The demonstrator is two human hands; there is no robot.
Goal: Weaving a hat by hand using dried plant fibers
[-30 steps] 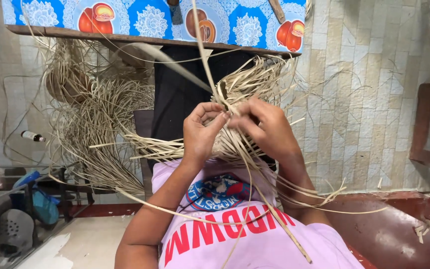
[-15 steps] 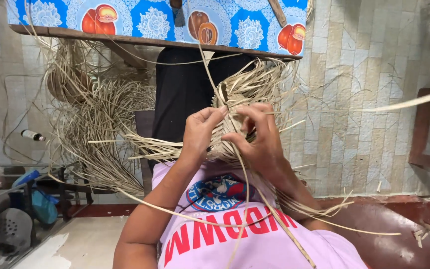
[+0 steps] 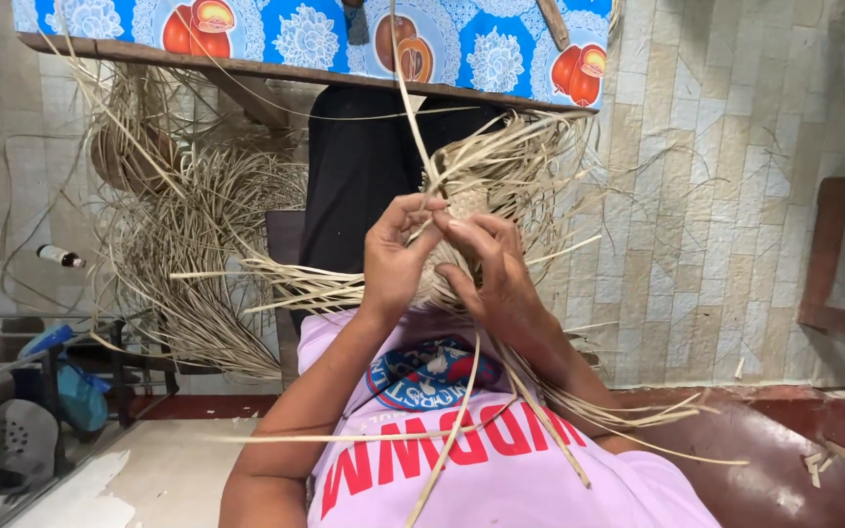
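Both hands, left hand point(image 3: 395, 259) and right hand point(image 3: 489, 269), have fingers pinched on the weave point(image 3: 462, 210) between them, so a slipped grip could likely loosen a strand point(image 3: 413, 108) rising above the fingers.

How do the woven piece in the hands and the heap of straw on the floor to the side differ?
The woven piece is tightly interlaced at its middle and gripped by the left hand and right hand; the straw heap is loose, tangled and untouched. The piece is held up in front of the person; the heap spreads over the tiled floor. Both are pale, dry strips.
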